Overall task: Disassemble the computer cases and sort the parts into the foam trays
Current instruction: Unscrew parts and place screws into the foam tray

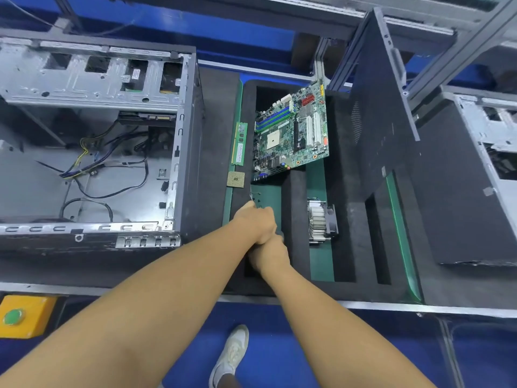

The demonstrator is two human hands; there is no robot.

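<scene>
The open computer case point(92, 152) lies at the left with loose cables inside. Beside it is the black foam tray point(345, 191). In it sit a green motherboard point(291, 130), a RAM stick point(240, 144), a CPU chip point(235, 179) and a heatsink with fan point(321, 222). My left hand point(256, 222) is curled over a tray slot just below the CPU, and a thin wire point(251, 196) sticks out of its fist. My right hand point(270, 254) lies under and behind the left, touching it. Its fingers are hidden, with a small dark part point(279, 234) at their tip.
A dark case side panel point(389, 130) leans upright at the tray's right side. A second open case point(492, 135) stands at the far right. A yellow box with a green button point(19, 315) is at the bench's front left. My shoe point(232, 357) is on the blue floor.
</scene>
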